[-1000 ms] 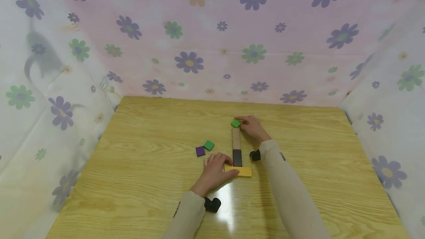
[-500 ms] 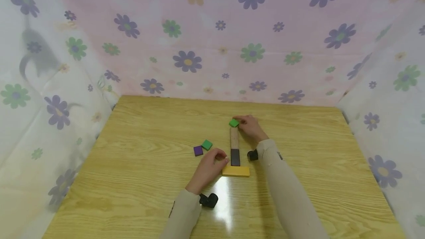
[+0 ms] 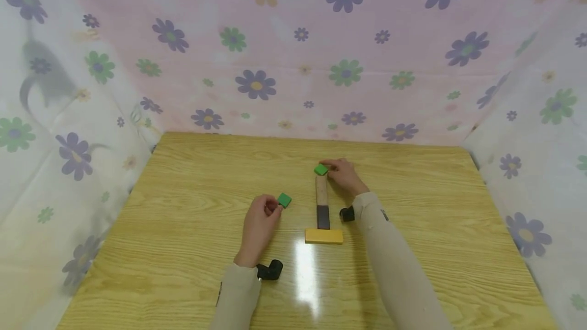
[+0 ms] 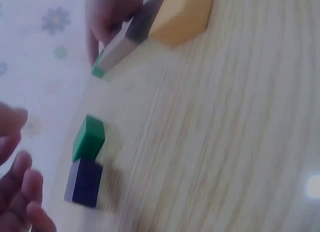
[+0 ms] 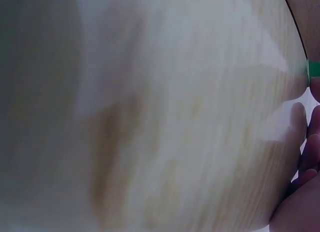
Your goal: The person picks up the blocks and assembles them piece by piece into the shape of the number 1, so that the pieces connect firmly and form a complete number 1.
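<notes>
My left hand (image 3: 258, 224) is above the table beside a darker green block (image 3: 285, 200), its fingers bent with a gap before the thumb. In the left wrist view, a dark purple block (image 4: 86, 183) touches that green block, close to the fingers (image 4: 33, 187); in the head view the hand covers the purple one. My right hand (image 3: 346, 175) holds a small bright green block (image 3: 321, 169) between index finger and thumb. This block lies at the far end of a light wooden block (image 3: 322, 190), followed by a black block (image 3: 323, 217) and a crosswise yellow block (image 3: 323, 236).
A wood-grain table (image 3: 192, 218) carries the blocks. Flowered cloth (image 3: 293, 55) hangs behind it and on both sides. Black wrist cameras (image 3: 270, 270) stick out from the cuffs. Glare shows on the tabletop in front of the yellow block.
My left hand has let go of the yellow block and moved left to the purple and darker green blocks. My right hand has stayed at the bright green block.
</notes>
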`<state>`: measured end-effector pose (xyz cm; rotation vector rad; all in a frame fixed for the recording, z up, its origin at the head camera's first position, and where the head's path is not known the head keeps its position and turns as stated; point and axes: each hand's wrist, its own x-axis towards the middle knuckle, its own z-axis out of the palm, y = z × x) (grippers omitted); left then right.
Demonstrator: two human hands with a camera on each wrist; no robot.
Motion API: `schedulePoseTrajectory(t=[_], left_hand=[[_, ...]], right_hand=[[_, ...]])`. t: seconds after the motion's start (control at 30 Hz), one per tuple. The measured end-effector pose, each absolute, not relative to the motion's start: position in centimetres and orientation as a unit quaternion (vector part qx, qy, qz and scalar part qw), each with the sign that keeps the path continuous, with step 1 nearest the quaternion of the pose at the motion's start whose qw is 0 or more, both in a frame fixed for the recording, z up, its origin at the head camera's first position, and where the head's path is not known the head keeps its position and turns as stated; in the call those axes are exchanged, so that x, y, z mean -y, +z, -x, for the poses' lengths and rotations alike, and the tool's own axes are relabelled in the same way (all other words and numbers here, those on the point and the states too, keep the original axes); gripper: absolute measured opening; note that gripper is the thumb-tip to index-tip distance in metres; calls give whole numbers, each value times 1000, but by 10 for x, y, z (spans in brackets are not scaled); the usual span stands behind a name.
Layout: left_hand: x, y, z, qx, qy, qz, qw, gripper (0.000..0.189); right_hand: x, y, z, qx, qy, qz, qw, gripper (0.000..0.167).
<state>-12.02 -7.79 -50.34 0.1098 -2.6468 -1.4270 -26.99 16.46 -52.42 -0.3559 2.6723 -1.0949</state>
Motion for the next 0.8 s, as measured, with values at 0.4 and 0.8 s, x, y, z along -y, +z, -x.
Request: schedulePoseTrajectory(t=[0.4, 0.8], left_hand=[[84, -514, 122, 904, -418, -87, 4, 51], [73, -516, 127, 934, -346, -88, 14, 50]], right_hand=[[-165, -523, 268, -914, -374, 104, 116, 39], [-163, -522, 267, -910, -383, 105, 117, 39]])
